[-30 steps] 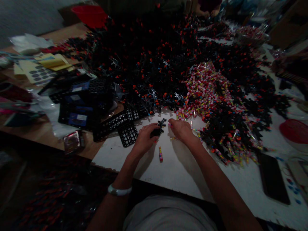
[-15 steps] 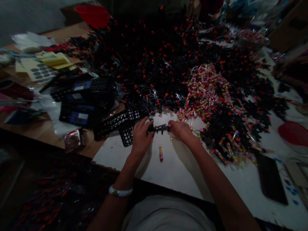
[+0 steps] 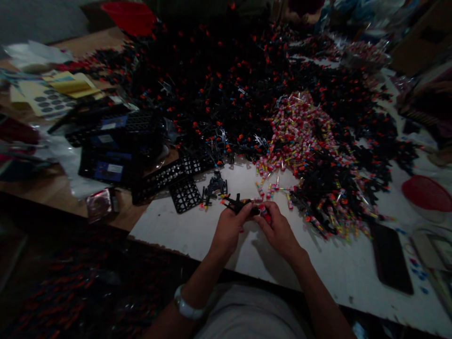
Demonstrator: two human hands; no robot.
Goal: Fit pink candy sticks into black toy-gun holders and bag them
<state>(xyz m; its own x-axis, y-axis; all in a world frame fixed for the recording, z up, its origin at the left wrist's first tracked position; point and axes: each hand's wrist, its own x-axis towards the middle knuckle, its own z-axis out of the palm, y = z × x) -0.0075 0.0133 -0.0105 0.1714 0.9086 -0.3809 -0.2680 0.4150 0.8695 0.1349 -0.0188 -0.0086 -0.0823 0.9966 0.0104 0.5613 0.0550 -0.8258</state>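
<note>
My left hand (image 3: 229, 228) is closed around a small black toy gun (image 3: 235, 202), whose orange-tipped end points left. Close beside it, my right hand (image 3: 280, 230) pinches a small red and pink candy tube (image 3: 264, 211) at the gun's right end. My fingers hide where the two meet, so I cannot tell whether they are joined. Just beyond my left hand, a few black toy guns (image 3: 215, 185) lie on the white tabletop (image 3: 187, 240). Loose candy tubes (image 3: 271, 190) lie beyond my right hand.
A large heap of black toy guns (image 3: 212, 94) covers the back, with a pile of candy tubes (image 3: 300, 127) at right. Black perforated trays (image 3: 185, 195) lie left. A phone (image 3: 391, 259) and a red basket (image 3: 425, 193) are at right. Another person (image 3: 303, 16) is partly visible behind.
Both hands have come closer to me and together. The toy gun has turned, and the candy tube that lay on the table in front of me is gone from there.
</note>
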